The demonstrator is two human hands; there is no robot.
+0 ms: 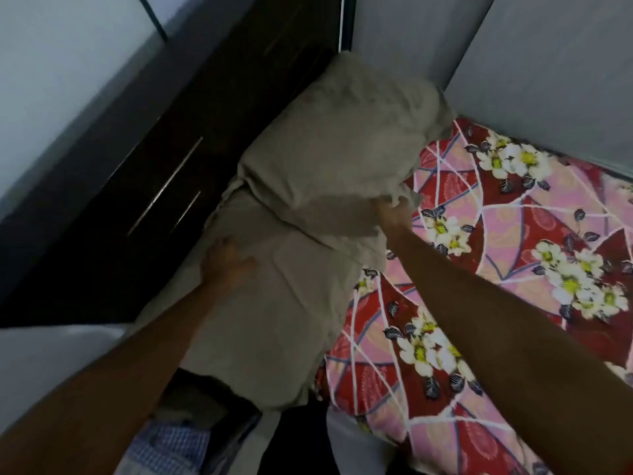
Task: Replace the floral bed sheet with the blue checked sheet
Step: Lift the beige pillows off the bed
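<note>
The floral bed sheet (pixel 496 269), red and pink with white flowers, covers the mattress on the right. Two grey-beige pillows lie at the bed's left edge. My right hand (pixel 394 217) grips the near corner of the upper pillow (pixel 335 149), which is raised and tilted against the wall corner. My left hand (pixel 226 258) rests on the left side of the lower pillow (pixel 274 303), fingers spread. The blue checked sheet (pixel 171 443) lies folded at the bottom left, partly hidden by my left forearm.
A dark wooden wardrobe (pixel 164 186) with metal handles stands close along the left of the bed. Grey walls (pixel 548 63) close in the bed's far side. White fabric (pixel 41 354) lies at the left, below the wardrobe.
</note>
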